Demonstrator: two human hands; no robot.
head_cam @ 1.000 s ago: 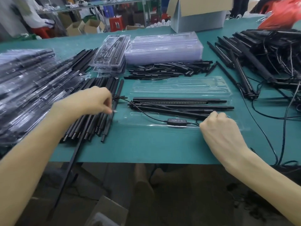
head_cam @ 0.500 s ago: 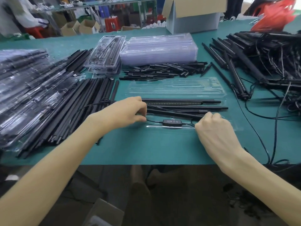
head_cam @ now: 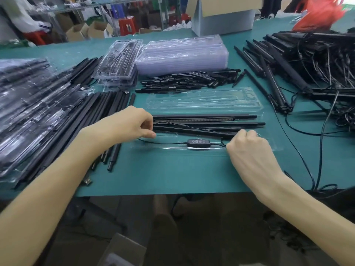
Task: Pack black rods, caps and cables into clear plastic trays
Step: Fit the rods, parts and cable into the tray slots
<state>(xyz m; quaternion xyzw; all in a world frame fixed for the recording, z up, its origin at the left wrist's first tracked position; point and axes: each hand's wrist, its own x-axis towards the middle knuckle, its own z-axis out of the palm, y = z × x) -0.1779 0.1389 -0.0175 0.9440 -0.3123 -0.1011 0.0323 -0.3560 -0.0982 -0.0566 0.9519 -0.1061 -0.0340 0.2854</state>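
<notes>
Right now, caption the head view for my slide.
Packing step: left hand and right hand hold the controller cable in the clear tray beside black rods.

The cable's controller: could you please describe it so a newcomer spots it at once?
On the green table, find the nearest clear tray, holding long rods. Along its near edge a thin cable carries a small black controller, the only piece with a row of buttons.
</notes>
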